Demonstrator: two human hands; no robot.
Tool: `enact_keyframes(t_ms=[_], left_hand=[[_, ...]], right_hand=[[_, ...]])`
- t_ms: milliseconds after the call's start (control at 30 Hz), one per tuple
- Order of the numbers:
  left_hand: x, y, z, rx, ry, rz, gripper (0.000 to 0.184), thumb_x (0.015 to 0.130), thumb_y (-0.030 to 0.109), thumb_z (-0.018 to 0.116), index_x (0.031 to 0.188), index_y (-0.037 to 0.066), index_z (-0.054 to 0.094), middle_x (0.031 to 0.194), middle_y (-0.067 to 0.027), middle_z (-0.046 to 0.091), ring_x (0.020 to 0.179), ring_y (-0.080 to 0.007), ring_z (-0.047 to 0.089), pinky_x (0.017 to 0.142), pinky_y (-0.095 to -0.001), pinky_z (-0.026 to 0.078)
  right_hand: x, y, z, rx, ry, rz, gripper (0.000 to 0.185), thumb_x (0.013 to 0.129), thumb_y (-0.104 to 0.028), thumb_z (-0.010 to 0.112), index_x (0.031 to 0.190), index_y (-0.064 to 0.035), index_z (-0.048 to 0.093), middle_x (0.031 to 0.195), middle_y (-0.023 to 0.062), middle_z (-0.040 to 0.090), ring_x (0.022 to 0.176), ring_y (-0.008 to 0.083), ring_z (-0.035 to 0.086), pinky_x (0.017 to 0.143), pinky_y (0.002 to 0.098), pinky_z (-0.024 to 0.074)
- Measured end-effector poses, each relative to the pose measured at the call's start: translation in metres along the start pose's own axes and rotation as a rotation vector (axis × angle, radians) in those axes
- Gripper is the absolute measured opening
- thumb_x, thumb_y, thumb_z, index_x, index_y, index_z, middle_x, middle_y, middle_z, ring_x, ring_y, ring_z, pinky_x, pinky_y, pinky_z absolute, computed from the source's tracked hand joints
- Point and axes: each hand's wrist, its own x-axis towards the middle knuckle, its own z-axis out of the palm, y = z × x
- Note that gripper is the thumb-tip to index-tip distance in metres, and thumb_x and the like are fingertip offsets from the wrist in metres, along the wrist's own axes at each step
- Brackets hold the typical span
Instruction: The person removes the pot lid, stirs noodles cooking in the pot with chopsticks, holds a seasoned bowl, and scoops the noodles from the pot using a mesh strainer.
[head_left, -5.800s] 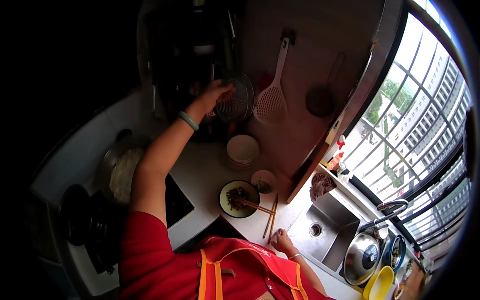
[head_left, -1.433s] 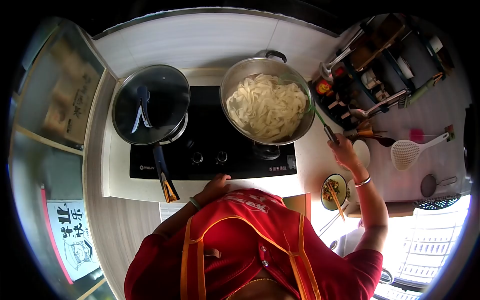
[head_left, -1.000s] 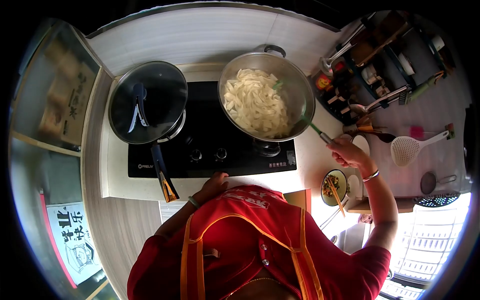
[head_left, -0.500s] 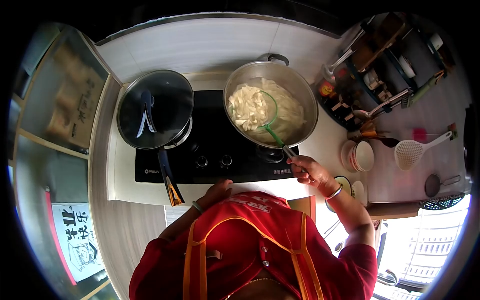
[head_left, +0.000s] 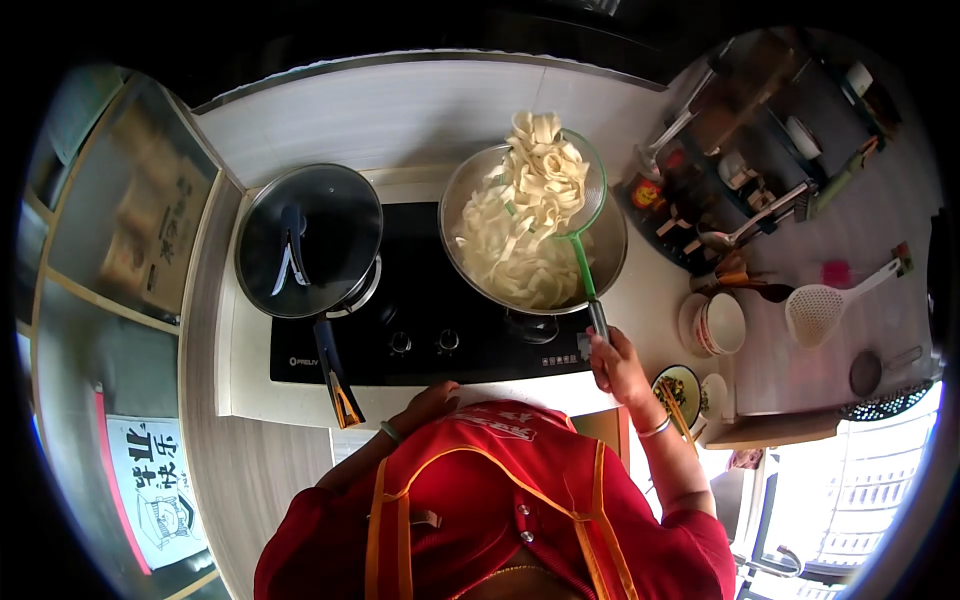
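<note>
My right hand (head_left: 620, 370) is closed around the grey handle of a green-rimmed strainer (head_left: 583, 262). A heap of wide, flat noodles (head_left: 545, 180) fills the strainer, which is raised over the large metal pot (head_left: 622, 255). More noodles lie in the pot below, and some strands hang from the heap towards them. My left hand (head_left: 432, 402) rests at the counter's front edge beside the black stove (head_left: 410, 290), holding nothing I can see, its fingers loosely extended.
On the left burner sits a pan with a dark glass lid (head_left: 340, 220), its handle (head_left: 335, 370) jutting past the counter edge. Stacked bowls (head_left: 722, 325) and a bowl of chopped greens with chopsticks (head_left: 672, 383) stand at right. Utensils, including a white skimmer (head_left: 818, 308), hang along the right wall.
The strainer has risen out of the pot with a larger heap of noodles and swung towards the back right. My right hand has moved slightly lower in view; my left hand stays at the edge.
</note>
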Motion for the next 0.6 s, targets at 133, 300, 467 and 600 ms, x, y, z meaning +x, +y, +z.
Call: enact_keyframes(t_ms=[133,300,467,600], left_hand=[[-0.005,0.004,-0.004,-0.084,0.000,0.011,0.040,0.078,0.025,0.052,0.108,0.000,0.048,0.104,-0.0193,0.054,0.098,-0.0300,0.052,0.084,-0.0347,0.041],[-0.011,0.006,-0.001,-0.261,0.001,-0.130,0.038,0.078,0.025,0.054,0.107,0.000,0.052,0.105,-0.0179,0.055,0.097,-0.0277,0.054,0.083,-0.0331,0.042],[-0.024,-0.004,0.004,-0.393,0.042,-0.119,0.038,0.079,0.030,0.055,0.104,0.001,0.054,0.098,-0.0145,0.059,0.089,-0.0250,0.058,0.078,-0.0320,0.045],[-0.030,0.025,-0.004,-0.277,0.009,-0.210,0.036,0.080,0.029,0.054,0.104,0.002,0.054,0.097,-0.0140,0.059,0.088,-0.0231,0.058,0.078,-0.0315,0.045]], right_hand=[[0.006,-0.018,-0.012,0.464,-0.137,0.312,0.023,0.088,-0.019,0.043,0.100,0.0009,0.040,0.056,-0.0008,0.033,0.037,0.0052,0.028,0.030,0.0177,0.0224],[0.005,0.009,-0.010,0.549,-0.155,0.347,0.024,0.089,-0.021,0.043,0.100,0.0004,0.040,0.058,-0.0009,0.033,0.038,0.0049,0.029,0.030,0.0171,0.0224],[-0.010,0.001,-0.008,0.426,-0.140,0.209,0.025,0.090,-0.021,0.040,0.101,0.0001,0.044,0.057,-0.0011,0.034,0.037,0.0048,0.029,0.030,0.0165,0.0221],[-0.003,0.003,-0.015,0.288,-0.045,0.165,0.028,0.090,-0.023,0.040,0.102,0.0020,0.042,0.055,-0.0012,0.033,0.034,0.0048,0.028,0.029,0.0176,0.0219]])
